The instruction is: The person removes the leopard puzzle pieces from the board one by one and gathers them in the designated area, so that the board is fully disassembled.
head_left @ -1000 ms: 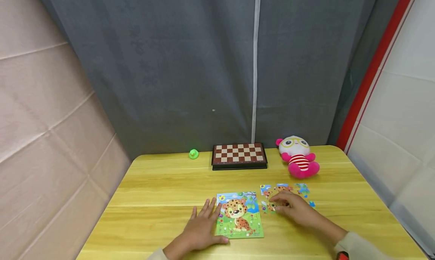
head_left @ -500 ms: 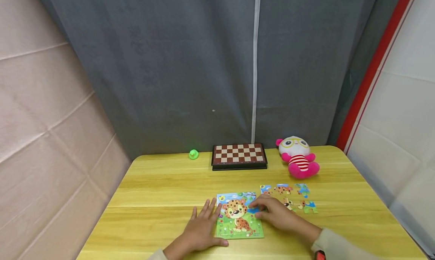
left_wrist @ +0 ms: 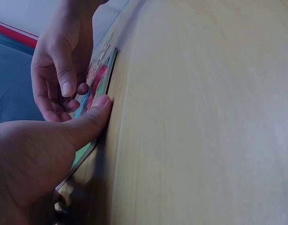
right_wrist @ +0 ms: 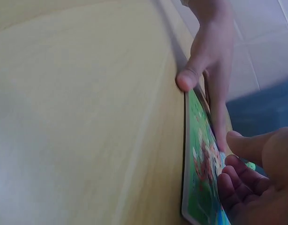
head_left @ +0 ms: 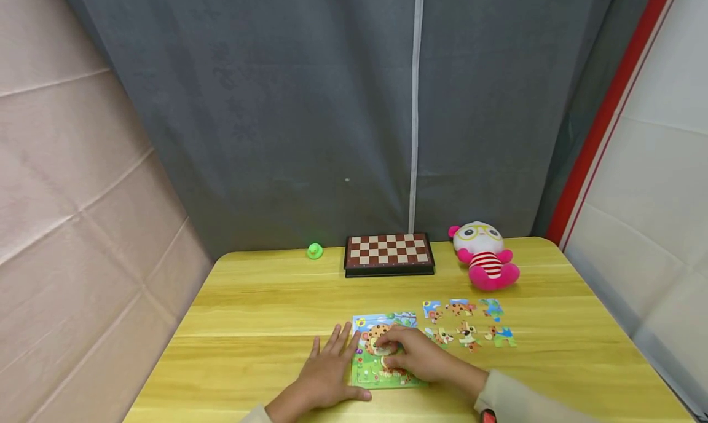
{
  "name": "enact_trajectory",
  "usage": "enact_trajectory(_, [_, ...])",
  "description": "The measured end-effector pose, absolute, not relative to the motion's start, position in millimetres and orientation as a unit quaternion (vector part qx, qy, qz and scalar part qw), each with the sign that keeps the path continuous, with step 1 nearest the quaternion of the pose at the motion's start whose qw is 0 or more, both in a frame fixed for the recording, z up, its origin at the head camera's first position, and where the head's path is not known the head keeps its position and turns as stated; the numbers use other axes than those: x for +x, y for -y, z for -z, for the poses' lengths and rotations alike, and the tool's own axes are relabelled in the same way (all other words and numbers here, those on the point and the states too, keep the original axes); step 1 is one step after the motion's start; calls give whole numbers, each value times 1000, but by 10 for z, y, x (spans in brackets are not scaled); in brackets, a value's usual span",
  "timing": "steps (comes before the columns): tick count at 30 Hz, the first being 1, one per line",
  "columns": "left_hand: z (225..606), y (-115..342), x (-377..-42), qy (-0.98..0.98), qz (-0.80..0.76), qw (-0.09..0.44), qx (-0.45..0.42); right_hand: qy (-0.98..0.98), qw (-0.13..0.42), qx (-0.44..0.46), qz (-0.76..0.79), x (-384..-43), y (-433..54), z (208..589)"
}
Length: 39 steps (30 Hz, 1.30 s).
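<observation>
A leopard jigsaw puzzle in a flat board lies before me, its green rim also seen edge-on in the right wrist view. My left hand rests at its left side, fingers spread, fingertips over the edge and thumb at the near corner. Over the leopard's face, my right hand bends its fingers and pinches a small puzzle piece, mostly hidden by the fingers. A yellowish patch shows in the face beside the fingertips. Several loose puzzle pieces lie in two rows right of the board.
At the back of the wooden table stand a small green toy duck, a brown and white chessboard box and a pink plush toy. A grey curtain hangs behind them.
My right hand has moved left from the loose pieces to the leopard's face on the board, uncovering the lower row of pieces. The left hand has stayed in place.
</observation>
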<state>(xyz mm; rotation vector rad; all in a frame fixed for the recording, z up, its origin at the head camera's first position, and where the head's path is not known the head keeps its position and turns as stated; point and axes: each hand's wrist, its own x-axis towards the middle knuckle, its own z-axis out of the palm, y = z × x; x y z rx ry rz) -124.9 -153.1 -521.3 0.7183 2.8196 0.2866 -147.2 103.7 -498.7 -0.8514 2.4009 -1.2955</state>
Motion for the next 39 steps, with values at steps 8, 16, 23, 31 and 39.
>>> enact_trajectory(8, [5218, 1524, -1247, -960, -91, 103, 244, -832, 129, -307, 444, -1443, -803, 5041])
enact_trajectory(16, [5214, 1520, -1248, -959, -93, 90, 251, -853, 117, -293, 416, -1415, -691, 5042])
enact_trajectory(23, [5186, 1514, -1236, -959, -94, 96, 249, -871, 118, -279, 386, -1398, -652, 5074])
enact_trajectory(31, [5190, 1515, -1238, -959, -91, 97, 250, -884, 98, -277, 364, -1385, -625, 5076])
enact_trajectory(39, [5208, 1513, -1237, -960, -91, 96, 248, -884, 98, -275, 366, -1373, -614, 5070])
